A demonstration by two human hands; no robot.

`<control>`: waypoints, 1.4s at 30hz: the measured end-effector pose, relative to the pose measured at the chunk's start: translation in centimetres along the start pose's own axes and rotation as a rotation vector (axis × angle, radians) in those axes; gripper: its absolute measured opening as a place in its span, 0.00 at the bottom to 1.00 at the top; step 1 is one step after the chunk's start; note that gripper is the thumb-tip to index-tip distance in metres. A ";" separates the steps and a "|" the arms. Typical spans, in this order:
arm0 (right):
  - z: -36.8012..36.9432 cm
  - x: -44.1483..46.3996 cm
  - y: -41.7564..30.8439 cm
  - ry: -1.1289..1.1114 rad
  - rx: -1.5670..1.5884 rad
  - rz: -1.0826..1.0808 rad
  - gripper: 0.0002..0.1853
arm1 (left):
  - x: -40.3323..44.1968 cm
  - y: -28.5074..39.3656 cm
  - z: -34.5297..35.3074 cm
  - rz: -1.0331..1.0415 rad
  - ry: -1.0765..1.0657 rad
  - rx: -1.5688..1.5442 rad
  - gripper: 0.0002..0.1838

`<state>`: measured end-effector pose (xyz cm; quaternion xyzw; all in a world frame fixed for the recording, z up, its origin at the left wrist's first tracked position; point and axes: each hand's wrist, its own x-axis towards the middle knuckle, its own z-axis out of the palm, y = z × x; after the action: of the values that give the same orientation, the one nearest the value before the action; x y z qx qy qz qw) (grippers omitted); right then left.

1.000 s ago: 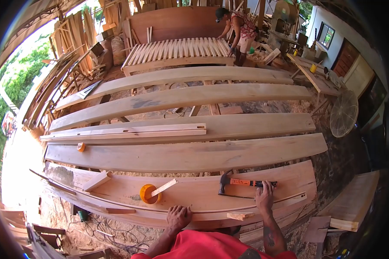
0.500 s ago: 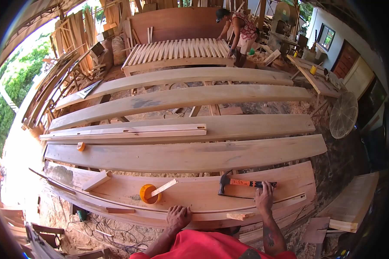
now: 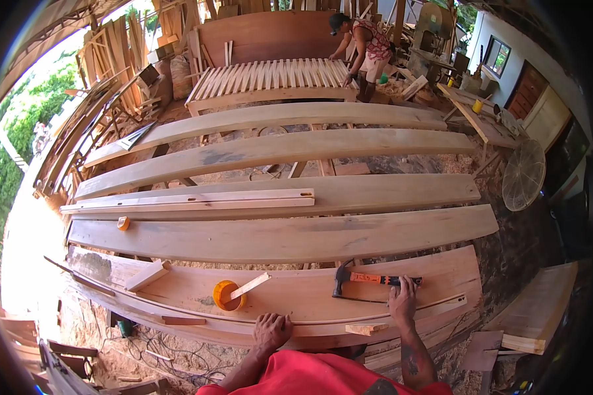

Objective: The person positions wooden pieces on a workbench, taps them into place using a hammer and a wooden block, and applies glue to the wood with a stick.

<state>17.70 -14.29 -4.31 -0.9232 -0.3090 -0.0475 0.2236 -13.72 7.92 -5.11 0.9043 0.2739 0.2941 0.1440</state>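
My right hand (image 3: 402,301) is closed around the black grip of a claw hammer (image 3: 369,278), which lies on the nearest board with its head to the left. The fingers of my left hand (image 3: 272,330) are curled over a long thin wooden strip (image 3: 336,323) along the board's near edge. Between the hands and farther in, an orange cup (image 3: 225,301) stands on the wide plank (image 3: 310,289), a flat wooden stick (image 3: 252,287) leaning out of it. A short wood block (image 3: 367,329) lies near my right hand.
Several long planks (image 3: 283,234) lie crosswise ahead, one carrying an orange tape measure (image 3: 123,224) and slotted rails (image 3: 244,199). Behind them, a co-worker (image 3: 369,49) bends over a slatted frame (image 3: 270,79). A round fan (image 3: 524,175) stands right; cords (image 3: 178,359) lie lower left.
The co-worker's near hand has shifted slightly left along the slatted frame. A blurry shape outside at the left has moved farther up. My hands and the hammer stay put.
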 end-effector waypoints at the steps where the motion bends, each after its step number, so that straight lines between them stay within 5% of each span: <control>1: 0.0 0.0 0.0 -0.001 -0.005 -0.002 0.22 | 0.0 0.0 0.0 -0.001 0.000 -0.001 0.08; 42: -0.1 0.0 -0.3 0.001 0.024 0.026 0.22 | -0.1 -0.1 0.0 -0.012 -0.034 0.022 0.07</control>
<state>17.55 -14.16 -4.11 -0.9243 -0.2976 -0.0413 0.2354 -13.84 7.91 -5.14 0.9089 0.2802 0.2750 0.1407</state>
